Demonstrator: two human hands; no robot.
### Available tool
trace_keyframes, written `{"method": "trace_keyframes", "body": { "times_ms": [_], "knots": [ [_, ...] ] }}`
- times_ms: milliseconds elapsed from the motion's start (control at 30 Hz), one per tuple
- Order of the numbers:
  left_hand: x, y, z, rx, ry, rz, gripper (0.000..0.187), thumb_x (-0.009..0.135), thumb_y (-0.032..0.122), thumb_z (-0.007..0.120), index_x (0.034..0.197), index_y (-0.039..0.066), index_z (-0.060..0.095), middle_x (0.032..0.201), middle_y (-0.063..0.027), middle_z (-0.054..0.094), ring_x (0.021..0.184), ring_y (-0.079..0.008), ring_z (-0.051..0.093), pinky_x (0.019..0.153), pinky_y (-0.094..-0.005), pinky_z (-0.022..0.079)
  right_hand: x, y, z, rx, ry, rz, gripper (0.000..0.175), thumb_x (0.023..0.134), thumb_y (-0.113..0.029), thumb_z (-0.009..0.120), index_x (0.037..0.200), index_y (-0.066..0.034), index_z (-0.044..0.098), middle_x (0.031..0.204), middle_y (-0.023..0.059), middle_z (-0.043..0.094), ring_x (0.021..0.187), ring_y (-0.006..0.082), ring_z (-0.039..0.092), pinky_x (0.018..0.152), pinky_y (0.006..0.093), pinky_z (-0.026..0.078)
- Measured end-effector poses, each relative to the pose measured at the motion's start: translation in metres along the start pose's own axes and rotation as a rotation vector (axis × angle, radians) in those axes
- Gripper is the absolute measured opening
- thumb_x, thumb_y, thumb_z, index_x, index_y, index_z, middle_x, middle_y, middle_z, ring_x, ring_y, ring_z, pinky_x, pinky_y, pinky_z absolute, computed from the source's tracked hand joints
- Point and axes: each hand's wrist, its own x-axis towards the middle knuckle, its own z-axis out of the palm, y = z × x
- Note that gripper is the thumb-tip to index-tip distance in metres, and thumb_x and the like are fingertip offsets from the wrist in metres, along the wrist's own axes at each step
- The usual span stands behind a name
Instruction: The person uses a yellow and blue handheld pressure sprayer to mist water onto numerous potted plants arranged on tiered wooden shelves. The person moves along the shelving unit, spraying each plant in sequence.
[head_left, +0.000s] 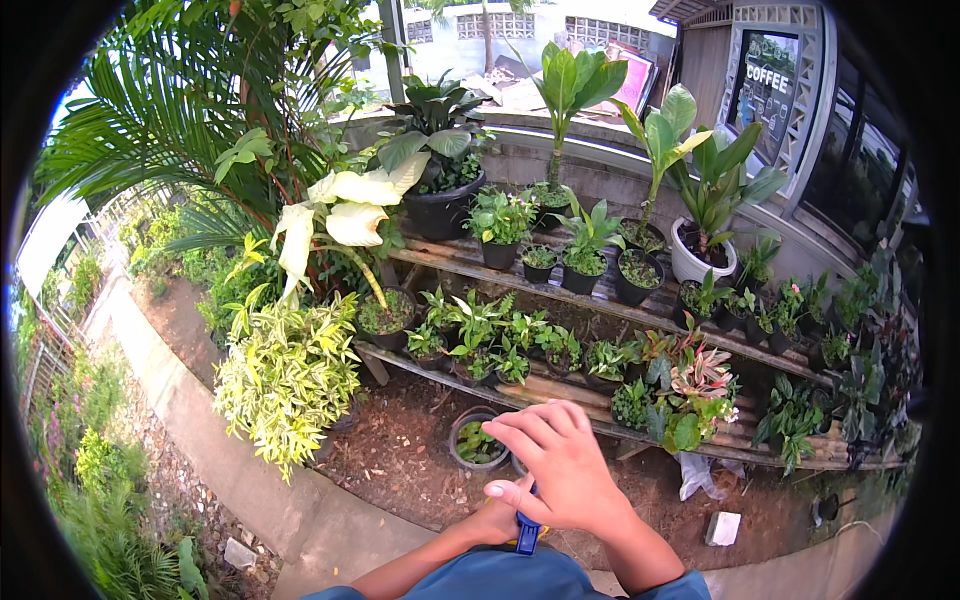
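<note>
My right hand (562, 461) is raised in front of my body, palm down, with its fingers spread a little and nothing seen in it. Below and behind it, my left hand (496, 519) is close to my shirt (480, 576) and partly hidden by the right. A blue object with a bit of yellow (527, 534) is in the left hand; most of it is covered, so its kind is unclear. Just beyond my fingers, a round dark pot (477, 442) with green leaves stands on the soil.
Ahead, a tiered wooden bench (540, 281) carries several potted plants. A yellow-green variegated shrub (292, 379) is at the left beside a curved concrete path (225, 442). To the right are a white block (723, 528) and a plastic bag (699, 477). A wall (517, 154) runs behind.
</note>
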Motion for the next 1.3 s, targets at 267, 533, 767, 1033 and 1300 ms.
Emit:
{"method": "trace_keyframes", "body": {
  "times_ms": [267,533,767,1033,1300],
  "knots": [
    [-0.005,-0.017,-0.009,0.236,0.114,0.163,0.087,0.080,0.015,0.081,0.157,0.000,0.042,0.143,-0.0243,0.060,0.139,-0.0402,0.055,0.114,-0.0457,0.045,-0.088,0.056,0.163,0.690,0.274,0.211,0.049,0.107,-0.046,0.059,0.105,0.0004,0.076,0.108,0.0141,0.079,0.101,0.0319,0.075,0.093,0.0423,0.056],
    [0.007,-0.017,-0.018,0.353,0.084,0.329,0.107,0.082,0.016,0.083,0.166,-0.002,0.020,0.142,-0.0246,0.061,0.138,-0.0375,0.057,0.117,-0.0419,0.043,-0.065,0.034,0.114,0.839,0.145,0.066,0.043,0.110,-0.028,0.056,0.079,-0.0001,0.067,0.072,0.0109,0.067,0.059,0.0252,0.063,0.059,0.0340,0.050],
    [0.008,-0.030,-0.005,-0.174,0.041,-0.007,0.115,0.083,0.016,0.089,0.168,-0.001,0.014,0.122,-0.0089,0.068,0.108,-0.0216,0.068,0.104,-0.0355,0.052,-0.017,-0.002,-0.031,0.501,0.585,-0.146,0.041,0.102,-0.039,0.062,0.079,-0.0057,0.066,0.070,0.0082,0.066,0.058,0.0228,0.063,0.055,0.0361,0.049],
    [-0.018,-0.035,-0.014,-0.015,-0.027,-0.042,0.115,0.081,0.013,0.087,0.168,-0.004,0.014,0.143,-0.0190,0.056,0.132,-0.0304,0.056,0.113,-0.0388,0.045,-0.051,0.020,0.126,0.118,-0.032,-0.081,0.045,0.103,-0.045,0.067,0.095,-0.0016,0.075,0.104,0.0112,0.074,0.098,0.0322,0.069,0.094,0.0466,0.054],
    [-0.018,-0.041,-0.005,0.069,0.059,0.015,0.116,0.078,0.010,0.084,0.168,-0.008,0.012,0.158,-0.0268,0.047,0.149,-0.0355,0.047,0.122,-0.0400,0.037,-0.107,0.035,0.174,1.322,0.265,0.461,0.038,0.105,-0.025,0.069,0.077,0.0014,0.068,0.065,0.0061,0.064,0.057,0.0127,0.057,0.057,0.0305,0.048]
  ]
}}
